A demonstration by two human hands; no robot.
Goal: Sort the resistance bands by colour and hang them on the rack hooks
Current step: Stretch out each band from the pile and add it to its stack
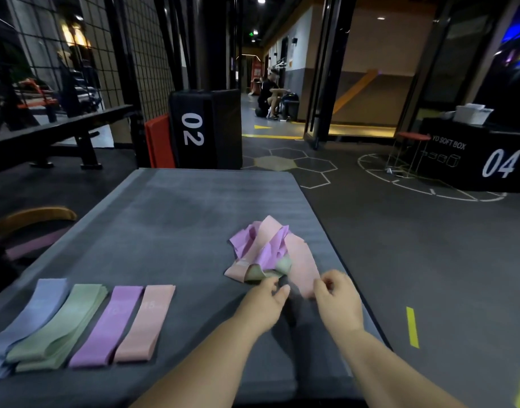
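lying crumpled, pink-purple-green band heap (264,251) on mat (194,207)

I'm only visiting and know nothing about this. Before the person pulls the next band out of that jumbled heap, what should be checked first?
1. Sorted stacks kept apart by colour: ok. The blue stack, green stack, purple stack and pink stack lie side by side.
2. Heap untangled: not ok. Purple, pink and green bands are mixed together.
3. Left hand has hold of the green band: cannot tell. The fingertips are at its near edge, but blurred.
4. Right hand grips the pink band: cannot tell. The fingers curl at its near end.
5. Rack hooks located: cannot tell. None are plainly in view.
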